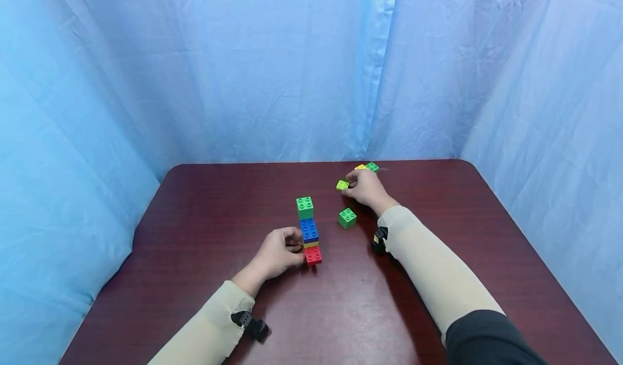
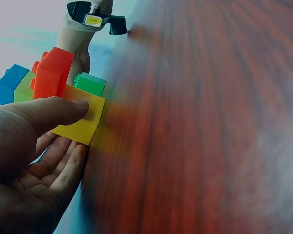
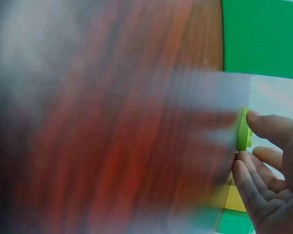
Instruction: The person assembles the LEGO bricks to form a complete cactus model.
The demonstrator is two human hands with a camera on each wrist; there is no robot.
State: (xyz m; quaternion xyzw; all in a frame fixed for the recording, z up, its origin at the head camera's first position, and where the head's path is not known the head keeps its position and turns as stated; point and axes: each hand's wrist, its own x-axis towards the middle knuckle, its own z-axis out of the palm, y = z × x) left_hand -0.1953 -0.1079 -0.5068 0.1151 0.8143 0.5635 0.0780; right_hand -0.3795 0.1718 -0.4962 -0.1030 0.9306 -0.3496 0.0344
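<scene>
My left hand [image 1: 274, 252] holds the base of a stepped stack of toy building bricks [image 1: 309, 230]. Green, blue, yellow and red bricks show on it from above. In the left wrist view, the thumb lies against a yellow brick [image 2: 80, 119] at the stack's bottom, fingers at its other side; a red brick [image 2: 52, 73] sits above. Farther back, my right hand [image 1: 368, 190] pinches a thin lime-green brick [image 1: 342, 185]. Its thumb and fingertips meet opposite ends of that brick in the right wrist view.
A loose green brick [image 1: 347, 218] stands between the stack and my right forearm. Beyond the right hand, a yellow brick [image 1: 360, 167] and another green brick [image 1: 372, 167] lie near the far edge of the dark wooden table [image 1: 219, 203]. Blue curtains [image 1: 243, 73] surround it.
</scene>
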